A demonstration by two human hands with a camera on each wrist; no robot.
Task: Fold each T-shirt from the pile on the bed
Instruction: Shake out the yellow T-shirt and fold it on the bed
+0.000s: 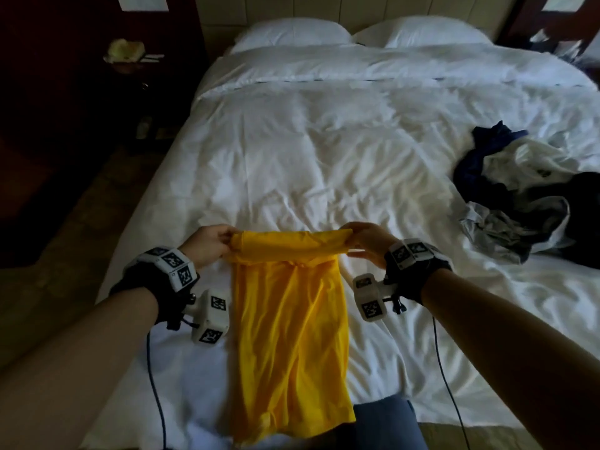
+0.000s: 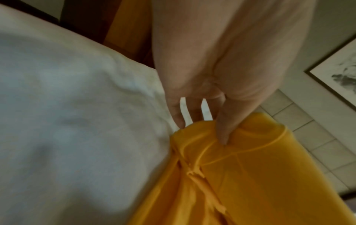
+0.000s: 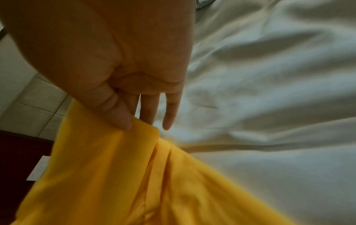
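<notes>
Both hands pinch the far end of the yellow T-shirt point(image 1: 289, 306): the left hand point(image 1: 207, 243) has one corner between thumb and fingers, and the right hand point(image 1: 368, 243) has the other. Taking a corner each keeps that edge stretched straight between them, so the cloth cannot bunch while it is carried. In the left wrist view the thumb point(image 2: 224, 129) presses into the gathered fabric while the other fingers go behind it; in the right wrist view the thumb point(image 3: 120, 117) clamps the edge from above, with the little finger sticking out free.

That shirt is the landmark. It lies as a long narrow strip on the white bed point(image 1: 308, 164), its sides seemingly already turned in, the near end reaching the bed's edge in front of the person. The held end is raised slightly off the bed and curls back over the strip, which looks like the start of a lengthwise fold toward the near hem.

Well to the right of the shirt and a little farther up the bed sits the pile of clothes point(image 1: 526, 193), dark blue, white and grey, still crumpled. It is probably kept apart so the shirt has flat room to be laid out. Beyond the shirt, at the head of the bed, lie two pillows point(image 1: 292, 34).
</notes>
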